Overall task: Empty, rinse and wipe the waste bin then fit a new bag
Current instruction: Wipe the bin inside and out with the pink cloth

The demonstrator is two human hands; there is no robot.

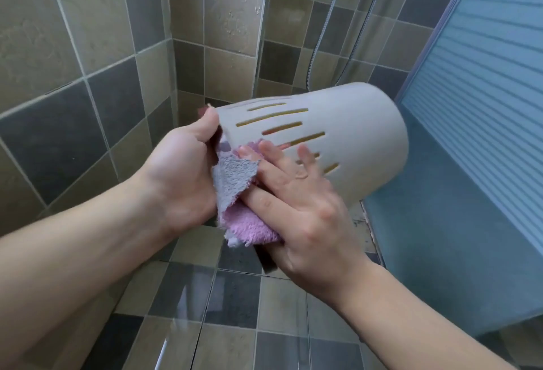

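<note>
Wiping the slotted waste bin, held sideways in the air over the tiled shower floor.

The left hand (182,170) grips the rim of the waste bin (332,140), thumb curled over the edge; the right hand (296,196) presses a fluffy pink-and-grey cloth (235,193) against the bin's side with straight, spread fingers. The bin is smooth, matte, pale plastic, cylindrical, with long narrow slots cut in its wall. If it is wet, that one-handed rim hold could slip and drop it onto the glossy floor tiles (235,296). The terry loops may also snag on the slot edges. A shower hose (329,17) hangs behind.
</note>
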